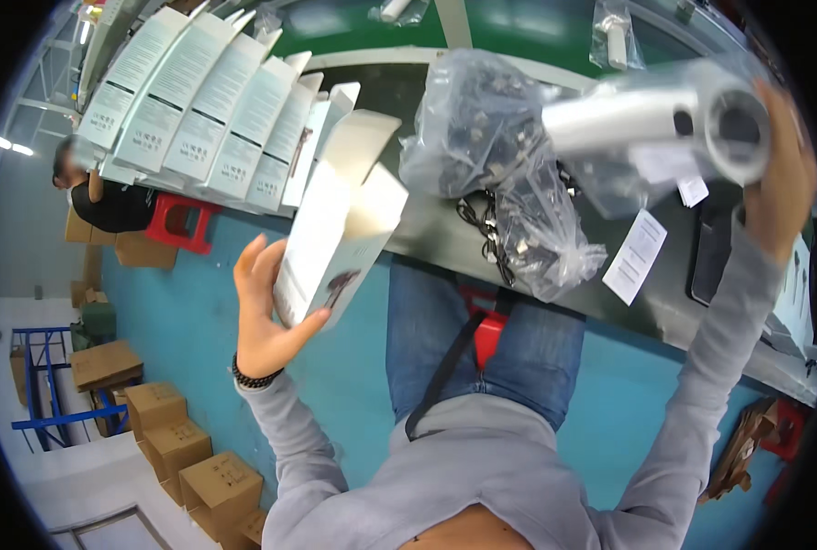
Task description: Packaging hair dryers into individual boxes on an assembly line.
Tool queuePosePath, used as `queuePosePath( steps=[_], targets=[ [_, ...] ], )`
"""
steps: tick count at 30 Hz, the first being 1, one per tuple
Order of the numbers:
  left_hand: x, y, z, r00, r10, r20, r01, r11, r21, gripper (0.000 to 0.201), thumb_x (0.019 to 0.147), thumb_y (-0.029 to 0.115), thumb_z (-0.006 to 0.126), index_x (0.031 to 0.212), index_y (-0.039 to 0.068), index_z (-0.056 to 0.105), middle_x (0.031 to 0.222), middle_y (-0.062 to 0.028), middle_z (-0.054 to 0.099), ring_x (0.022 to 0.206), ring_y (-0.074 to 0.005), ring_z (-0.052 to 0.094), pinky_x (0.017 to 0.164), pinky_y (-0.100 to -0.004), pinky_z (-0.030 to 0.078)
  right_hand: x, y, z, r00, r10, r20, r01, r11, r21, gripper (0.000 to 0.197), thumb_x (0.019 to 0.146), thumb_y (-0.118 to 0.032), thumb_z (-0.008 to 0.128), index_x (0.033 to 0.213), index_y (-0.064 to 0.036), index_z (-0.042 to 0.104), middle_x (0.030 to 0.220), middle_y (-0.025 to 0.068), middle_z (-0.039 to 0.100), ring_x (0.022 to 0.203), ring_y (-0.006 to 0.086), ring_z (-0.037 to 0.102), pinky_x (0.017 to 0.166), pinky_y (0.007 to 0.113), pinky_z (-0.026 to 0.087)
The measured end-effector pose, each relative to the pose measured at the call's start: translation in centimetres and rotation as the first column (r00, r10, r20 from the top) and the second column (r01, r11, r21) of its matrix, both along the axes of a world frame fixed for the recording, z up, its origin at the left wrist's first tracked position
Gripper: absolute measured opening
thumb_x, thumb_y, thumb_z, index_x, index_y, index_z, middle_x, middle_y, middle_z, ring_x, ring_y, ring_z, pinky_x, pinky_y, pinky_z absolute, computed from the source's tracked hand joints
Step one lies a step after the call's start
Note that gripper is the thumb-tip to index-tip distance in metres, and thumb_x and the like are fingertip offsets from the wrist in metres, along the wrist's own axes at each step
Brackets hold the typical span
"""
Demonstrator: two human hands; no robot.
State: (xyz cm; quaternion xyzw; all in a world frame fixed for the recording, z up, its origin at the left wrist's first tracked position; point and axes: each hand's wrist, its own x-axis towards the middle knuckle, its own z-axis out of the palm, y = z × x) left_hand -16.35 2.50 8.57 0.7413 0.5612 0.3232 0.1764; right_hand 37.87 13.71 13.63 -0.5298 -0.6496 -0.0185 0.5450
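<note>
My left hand [271,316] is wrapped round the lower part of a white carton [335,243], tall and narrow, tilted, with its top flaps standing open. A dark picture of an appliance is printed on the carton's side. At the far right, my right hand [783,174] grips the round end of a white tube-shaped appliance [642,119], somewhat blurred. Its ring-shaped end has a dark opening, and a dark oval marks its side. Clear plastic hangs around and below the appliance. My right fingers are partly hidden behind the ring.
Several open white cartons [188,110] stand in a row at the back left. Bags of black cables [482,119] and a white leaflet [636,257] lie on the dark table [418,220]. Wrapped white parts [616,41] rest on the green belt [518,27]. Brown boxes [216,486] and a person [110,197] are at left.
</note>
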Motion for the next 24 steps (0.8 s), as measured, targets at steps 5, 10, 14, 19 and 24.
queuePosePath(
  steps=[5,10,14,19,24],
  targets=[
    [-0.7,-6.1,-3.0,0.939,0.033,0.342,0.071,0.955,-0.288,0.088,0.064,0.009,0.076,0.136,-0.001,0.026,0.134,-0.0123,0.028,0.122,-0.0269,0.036,0.100,-0.0371,0.032,-5.3,-10.1,-1.2,0.830,-0.196,0.523,0.169,0.981,0.099,0.043,0.072,0.001,0.069,0.113,0.0013,0.057,0.109,0.0180,0.062,0.097,0.0276,0.064,0.087,0.034,0.049],
    [-0.4,-7.8,-5.3,0.942,-0.181,0.284,0.284,0.879,-0.382,0.086,0.064,0.009,0.076,0.135,0.004,0.028,0.129,-0.0170,0.032,0.123,-0.0331,0.035,0.102,-0.0413,0.028,-8.7,-14.6,-4.0,0.951,-0.174,0.254,0.155,0.984,0.093,0.039,0.074,-0.001,0.070,0.111,0.0037,0.057,0.094,0.0191,0.064,0.088,0.0329,0.064,0.080,0.038,0.053],
    [0.1,-7.3,-5.5,0.887,-0.274,0.371,0.419,0.815,-0.400,0.083,0.066,0.008,0.076,0.135,0.004,0.029,0.130,-0.0204,0.039,0.125,-0.0356,0.039,0.104,-0.0459,0.028,-9.2,-14.2,-3.9,0.895,0.016,0.446,-0.061,0.994,0.087,0.043,0.076,-0.003,0.068,0.116,0.0002,0.053,0.080,0.0157,0.058,0.074,0.0246,0.059,0.059,0.028,0.047],
    [0.7,-7.8,-7.5,0.911,-0.087,0.403,0.326,0.751,-0.574,0.079,0.068,0.013,0.077,0.132,0.000,0.033,0.129,-0.0149,0.044,0.121,-0.0239,0.043,0.102,-0.0361,0.031,-9.4,-13.2,-4.6,0.890,0.025,0.455,-0.072,0.994,0.086,0.043,0.076,0.000,0.065,0.117,-0.0018,0.052,0.073,0.0126,0.053,0.064,0.0197,0.053,0.054,0.027,0.042],
    [0.2,-12.0,-14.9,0.844,-0.108,0.526,0.446,0.685,-0.576,0.070,0.068,0.014,0.077,0.127,0.000,0.041,0.124,-0.0120,0.049,0.113,-0.0231,0.048,0.095,-0.0364,0.038,-8.4,-13.7,-5.4,0.881,0.041,0.472,-0.056,0.998,0.018,0.041,0.076,0.002,0.063,0.116,-0.0019,0.053,0.070,0.0116,0.050,0.062,0.0188,0.051,0.052,0.026,0.038]
  ],
)
